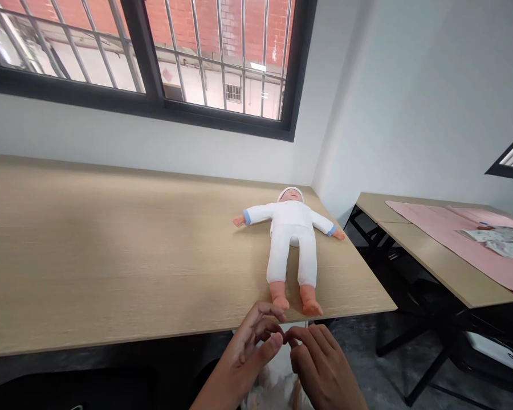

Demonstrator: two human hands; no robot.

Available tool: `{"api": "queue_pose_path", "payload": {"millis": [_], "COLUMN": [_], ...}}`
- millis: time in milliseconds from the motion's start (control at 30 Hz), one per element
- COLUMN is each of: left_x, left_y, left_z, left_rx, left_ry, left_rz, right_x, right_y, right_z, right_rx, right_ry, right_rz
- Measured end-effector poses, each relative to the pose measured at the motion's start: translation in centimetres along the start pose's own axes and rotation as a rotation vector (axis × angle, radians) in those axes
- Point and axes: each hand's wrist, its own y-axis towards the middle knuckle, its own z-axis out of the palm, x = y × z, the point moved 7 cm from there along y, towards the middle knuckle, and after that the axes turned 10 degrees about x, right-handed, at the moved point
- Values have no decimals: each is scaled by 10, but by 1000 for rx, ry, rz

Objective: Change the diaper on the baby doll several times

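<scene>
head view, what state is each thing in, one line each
Soft-bodied baby doll in white clothes with blue cuffs: face up, arms spread, legs apart, feet bare
Left hand: fingers bent, fingertips close to the other hand's; any grip unclear
Right hand: fingers curled, back showing; any grip unclear
Pink rectangular cloth: spread over the neighbouring table
White patterned fabric: rumpled on the pink cloth
Dark-framed barred window: open or shut unclear
</scene>
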Motion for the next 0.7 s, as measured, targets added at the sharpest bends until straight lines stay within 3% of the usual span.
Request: {"api": "queue_pose_path", "payload": {"millis": [167, 400, 700], "left_x": [-10, -1, -10], "left_y": [0, -5, -2], "left_z": [-3, 1, 13], "left_rx": [-29, -22, 9], "left_ry": [-23, 26, 87], "left_rz": [29, 25, 55], "right_x": [-1, -3, -4], "right_y": [1, 2, -4], "right_z": [-3, -5, -4], "right_rx": [2, -6, -68], "right_ry": [49, 64, -38], "right_rz": [-29, 14, 56]}}
